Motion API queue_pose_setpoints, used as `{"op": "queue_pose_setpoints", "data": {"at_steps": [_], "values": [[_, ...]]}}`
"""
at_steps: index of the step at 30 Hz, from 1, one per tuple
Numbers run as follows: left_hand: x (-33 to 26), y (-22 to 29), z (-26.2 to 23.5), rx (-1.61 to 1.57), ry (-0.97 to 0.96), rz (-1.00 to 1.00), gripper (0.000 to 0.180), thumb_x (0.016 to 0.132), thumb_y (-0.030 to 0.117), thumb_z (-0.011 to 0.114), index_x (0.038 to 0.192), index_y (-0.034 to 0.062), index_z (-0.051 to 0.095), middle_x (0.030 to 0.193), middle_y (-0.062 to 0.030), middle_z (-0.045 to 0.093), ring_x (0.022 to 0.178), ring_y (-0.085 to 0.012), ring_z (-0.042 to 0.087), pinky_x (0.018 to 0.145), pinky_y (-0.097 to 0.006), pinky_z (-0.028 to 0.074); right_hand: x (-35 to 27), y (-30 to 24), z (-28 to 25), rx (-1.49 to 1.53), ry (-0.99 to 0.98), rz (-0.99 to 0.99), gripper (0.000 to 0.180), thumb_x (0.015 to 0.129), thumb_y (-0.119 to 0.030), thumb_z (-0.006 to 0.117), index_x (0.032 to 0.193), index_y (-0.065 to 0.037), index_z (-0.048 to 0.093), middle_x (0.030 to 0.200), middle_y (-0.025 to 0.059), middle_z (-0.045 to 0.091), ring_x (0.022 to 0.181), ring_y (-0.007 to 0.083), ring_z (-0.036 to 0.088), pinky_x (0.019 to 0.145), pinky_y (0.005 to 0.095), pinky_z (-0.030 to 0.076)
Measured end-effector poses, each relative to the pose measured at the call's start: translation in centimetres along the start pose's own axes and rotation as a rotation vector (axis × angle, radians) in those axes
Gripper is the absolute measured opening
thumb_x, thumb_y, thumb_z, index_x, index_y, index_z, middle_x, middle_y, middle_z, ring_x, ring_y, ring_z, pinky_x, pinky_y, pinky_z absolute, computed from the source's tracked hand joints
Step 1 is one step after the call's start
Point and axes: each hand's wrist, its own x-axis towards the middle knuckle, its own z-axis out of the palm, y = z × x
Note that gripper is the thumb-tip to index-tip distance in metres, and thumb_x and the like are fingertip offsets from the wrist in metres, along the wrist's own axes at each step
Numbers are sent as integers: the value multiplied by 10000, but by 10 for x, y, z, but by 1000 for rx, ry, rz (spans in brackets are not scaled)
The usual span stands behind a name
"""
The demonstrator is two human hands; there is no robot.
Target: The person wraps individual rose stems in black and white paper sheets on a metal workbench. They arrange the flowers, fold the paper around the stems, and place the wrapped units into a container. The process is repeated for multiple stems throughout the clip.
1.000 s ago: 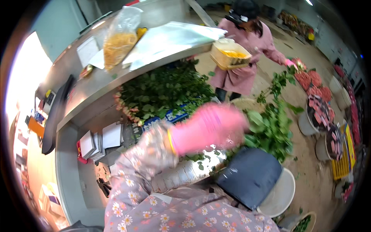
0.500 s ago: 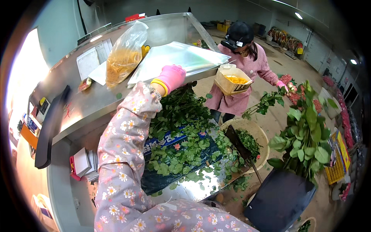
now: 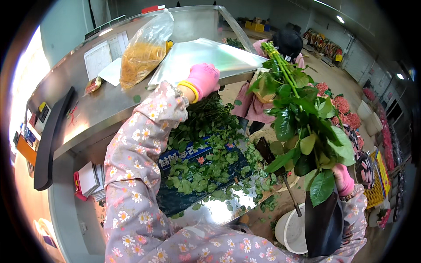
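Note:
My left hand (image 3: 202, 79), in a pink glove with a yellow cuff, rests on the near edge of a stack of clear plastic sleeves (image 3: 206, 59) on the steel counter (image 3: 105, 105). My right hand (image 3: 342, 179), also gloved pink, grips a bunch of leafy green stems (image 3: 302, 127) held upright, cut ends pointing up and away. A black wrap (image 3: 323, 223) hangs below that hand. Loose green leaves (image 3: 206, 153) lie piled on the lower shelf between my arms.
A clear bag of yellow rubber bands (image 3: 142, 50) and white papers (image 3: 98, 59) sit on the counter. Another person in pink (image 3: 263, 94) stands beyond the counter. Pink flower bunches (image 3: 342, 105) and white buckets (image 3: 291, 230) fill the floor at right.
My left hand has slid right along the counter onto the plastic sleeves. My right hand has raised the leafy bunch up and inward, now standing in front of the other person.

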Motion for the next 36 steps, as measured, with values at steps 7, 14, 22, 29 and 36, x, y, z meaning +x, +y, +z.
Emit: {"op": "queue_pose_setpoints", "data": {"at_steps": [7, 14, 22, 29, 36], "values": [[10, 6, 5, -24, 47, -34, 254, 808, 196, 598, 1045, 110, 629, 1108, -82, 601, 1031, -257, 595, 738, -403, 526, 7, 11, 13, -107, 115, -155, 297, 742, -47, 575, 1036, -8, 564, 969, 100, 572, 856, 245, 523, 786, 353, 428], [17, -40, 4, -430, 172, -146, 284, 812, 175, 513, 1043, 36, 604, 1090, -172, 618, 1027, -339, 590, 848, -409, 475, 22, -38, 25, -329, -20, -296, 331, 721, -76, 602, 1046, -20, 581, 1017, 119, 586, 946, 314, 535, 850, 386, 420], [35, -46, 28, -480, 253, 12, 250, 813, 121, 483, 1016, 11, 578, 1084, -190, 612, 1022, -364, 580, 879, -398, 453, 38, -51, 30, -396, -79, -427, 374, 757, -84, 610, 1127, -43, 573, 1162, 114, 570, 1109, 296, 510, 970, 377, 376], [26, -50, 6, -383, 116, -25, 223, 785, 202, 575, 884, 3, 589, 987, -199, 619, 978, -338, 577, 847, -389, 450, 37, -60, 30, -310, -73, -363, 515, 744, -68, 654, 1238, -49, 509, 1264, 113, 515, 1189, 284, 466, 1021, 363, 341], [41, -70, 24, -1074, 60, -165, 390, 756, 377, 621, 849, -2, 637, 720, -113, 642, 678, -208, 639, 654, -327, 505, 65, -61, 37, -497, -121, -609, 527, 739, -124, 659, 1237, -52, 502, 1269, 130, 506, 1192, 304, 456, 1027, 377, 334]]}}
